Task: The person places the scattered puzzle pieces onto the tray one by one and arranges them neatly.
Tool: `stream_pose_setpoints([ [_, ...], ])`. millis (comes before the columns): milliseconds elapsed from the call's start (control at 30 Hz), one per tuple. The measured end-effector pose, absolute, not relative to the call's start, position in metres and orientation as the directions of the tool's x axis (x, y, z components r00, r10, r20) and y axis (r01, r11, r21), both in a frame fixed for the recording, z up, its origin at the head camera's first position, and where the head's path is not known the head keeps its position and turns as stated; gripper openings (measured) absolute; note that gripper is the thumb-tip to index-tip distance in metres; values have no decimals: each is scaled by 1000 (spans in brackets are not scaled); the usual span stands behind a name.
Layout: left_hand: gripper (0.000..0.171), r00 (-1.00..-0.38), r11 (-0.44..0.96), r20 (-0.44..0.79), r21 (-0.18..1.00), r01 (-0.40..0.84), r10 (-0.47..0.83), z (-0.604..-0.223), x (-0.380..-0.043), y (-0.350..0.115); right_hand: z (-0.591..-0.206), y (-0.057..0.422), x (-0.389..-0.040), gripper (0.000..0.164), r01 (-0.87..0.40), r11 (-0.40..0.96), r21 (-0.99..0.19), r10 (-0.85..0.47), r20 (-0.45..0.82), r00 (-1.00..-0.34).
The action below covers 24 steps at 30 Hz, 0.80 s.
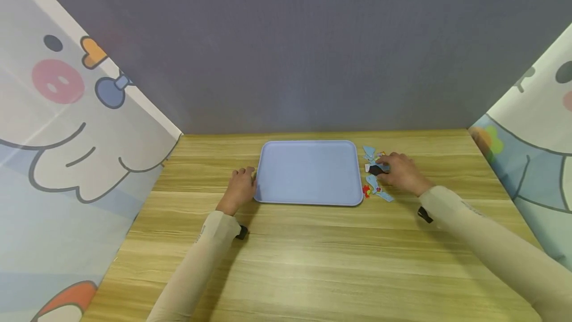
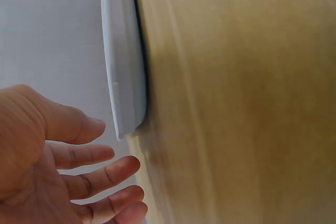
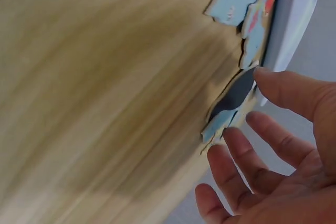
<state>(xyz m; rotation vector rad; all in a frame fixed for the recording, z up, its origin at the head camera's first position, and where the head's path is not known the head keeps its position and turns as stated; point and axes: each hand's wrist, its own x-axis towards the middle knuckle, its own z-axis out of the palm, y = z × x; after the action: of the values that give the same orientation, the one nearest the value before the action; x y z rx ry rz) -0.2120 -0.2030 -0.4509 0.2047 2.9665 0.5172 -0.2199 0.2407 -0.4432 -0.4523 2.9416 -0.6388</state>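
Observation:
A shallow light blue tray [image 1: 310,173] lies flat on the table. My left hand [image 1: 241,188] is at its left edge, fingers loosely bent and spread beside the rim, with nothing held in the left wrist view. Right of the tray is a small cluster of flat, printed puzzle-like pieces. Over them reaches my right hand [image 1: 400,173], thumb and fingers spread about a black and light blue piece [image 3: 236,90]. The thumb tip appears to touch or almost touch this piece; firm contact is unclear. Nearer me lie a light blue piece [image 1: 372,182] and a red one [image 1: 367,191].
The wood-grain table [image 1: 308,257] extends in front of the tray. A grey wall [image 1: 308,53] rises behind it, and printed cartoon panels stand at the left and right sides. At the far end of the cluster lies another light blue piece [image 1: 368,151].

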Motion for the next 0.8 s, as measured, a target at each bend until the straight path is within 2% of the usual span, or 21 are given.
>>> stream_pose_setpoints([
  [300,44,-982,934,-115,343,104,151,-456,-215,-203,-451,234,-227,40,-236,871,-431,-283,-48,-958],
  [800,39,-975,895,-107,427,129,192,-457,-220,-200,-456,227,-230,32,-233,868,-439,-242,37,-970],
])
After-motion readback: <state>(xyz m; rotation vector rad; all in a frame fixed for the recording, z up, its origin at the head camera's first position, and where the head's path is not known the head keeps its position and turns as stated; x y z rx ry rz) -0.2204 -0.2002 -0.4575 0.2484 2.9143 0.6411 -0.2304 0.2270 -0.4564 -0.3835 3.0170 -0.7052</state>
